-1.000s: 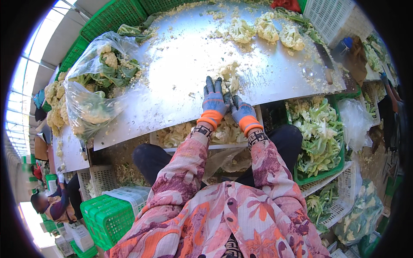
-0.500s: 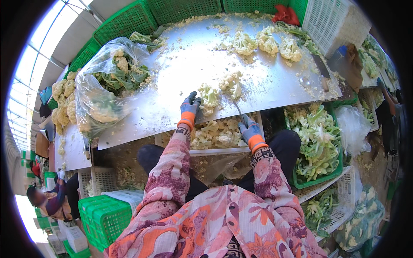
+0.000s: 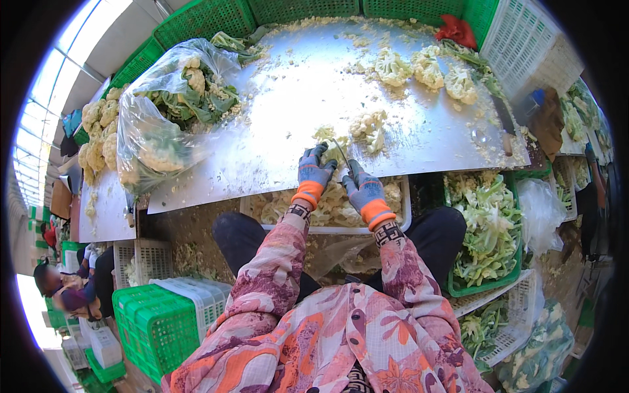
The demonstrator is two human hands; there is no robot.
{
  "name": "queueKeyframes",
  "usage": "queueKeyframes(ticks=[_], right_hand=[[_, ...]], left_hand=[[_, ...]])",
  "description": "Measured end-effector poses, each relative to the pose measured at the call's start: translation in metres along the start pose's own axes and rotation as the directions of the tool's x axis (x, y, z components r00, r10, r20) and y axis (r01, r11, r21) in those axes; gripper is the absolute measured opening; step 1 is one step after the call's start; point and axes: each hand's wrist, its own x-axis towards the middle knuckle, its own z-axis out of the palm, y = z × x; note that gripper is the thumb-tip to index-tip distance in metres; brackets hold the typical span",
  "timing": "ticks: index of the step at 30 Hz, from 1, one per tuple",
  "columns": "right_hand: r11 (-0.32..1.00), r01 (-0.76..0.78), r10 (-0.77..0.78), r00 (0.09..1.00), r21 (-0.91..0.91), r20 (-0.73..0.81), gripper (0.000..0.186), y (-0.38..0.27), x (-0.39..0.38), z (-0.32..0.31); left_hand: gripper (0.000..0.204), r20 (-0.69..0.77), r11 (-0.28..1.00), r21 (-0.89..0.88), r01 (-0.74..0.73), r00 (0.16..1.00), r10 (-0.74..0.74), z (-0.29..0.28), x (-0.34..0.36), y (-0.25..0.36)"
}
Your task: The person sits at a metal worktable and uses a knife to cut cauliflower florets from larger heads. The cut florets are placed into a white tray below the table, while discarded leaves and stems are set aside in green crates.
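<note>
My left hand (image 3: 316, 169), in a grey glove with orange cuff, has bent fingers against a pale cauliflower piece (image 3: 327, 136) near the metal table's front edge. My right hand (image 3: 362, 189), gloved alike, is closed on a knife whose thin blade (image 3: 341, 149) reaches up onto that piece. A second cauliflower chunk (image 3: 367, 131) lies just right of it. Beneath the table edge (image 3: 216, 187), a white crate (image 3: 405, 206) holds cauliflower florets. Several cut heads (image 3: 429, 69) lie at the back right, near another knife (image 3: 508, 131).
A clear plastic bag (image 3: 157, 150) of leafy cauliflower and piled heads (image 3: 98, 131) are left. A green crate of trimmings (image 3: 485, 236) stands right, green crates (image 3: 295, 8) along the back. A co-worker (image 3: 78, 288) sits at lower left; stacked green crates (image 3: 151, 327) stand nearby.
The cauliflower has parted into two pieces. Both hands moved down from the upper spot, drawing apart; my left hand has since moved right and back up to the left piece, with the knife over it.
</note>
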Motion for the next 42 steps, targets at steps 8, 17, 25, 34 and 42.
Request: queueKeyframes(ticks=[8, 17, 25, 34, 42], right_hand=[[0.970, -0.077, 0.095, 0.993, -0.231, 0.066, 0.040, 0.021, 0.021, 0.025], [0.780, -0.460, 0.372, 0.886, 0.424, 0.278, 0.032, 0.019, -0.014, 0.008], [0.616, -0.453, 0.444, 0.876, 0.644, 0.191, 0.031, 0.045, -0.053, -0.007], [0.984, -0.037, 0.051, 0.996, 0.174, -0.071, 0.044, 0.008, 0.018, 0.001], [0.991, -0.065, 0.068, 0.998, -0.116, 0.017, 0.047, -0.009, 0.075, 0.012]], left_hand=[[0.042, -0.047, 0.998, -0.059, -0.032, 0.998, 0.029, 0.007, 0.001, -0.009], [0.035, -0.081, 0.998, -0.003, 0.065, 0.995, -0.065, -0.005, 0.002, -0.004], [0.047, -0.242, 0.999, 0.018, 0.027, 0.970, -0.021, -0.005, 0.050, 0.015], [0.041, 0.012, 0.992, -0.084, 0.095, 0.996, -0.094, 0.013, 0.086, -0.013], [0.035, -0.102, 0.999, 0.022, -0.025, 0.994, 0.027, 0.023, 0.085, -0.003]])
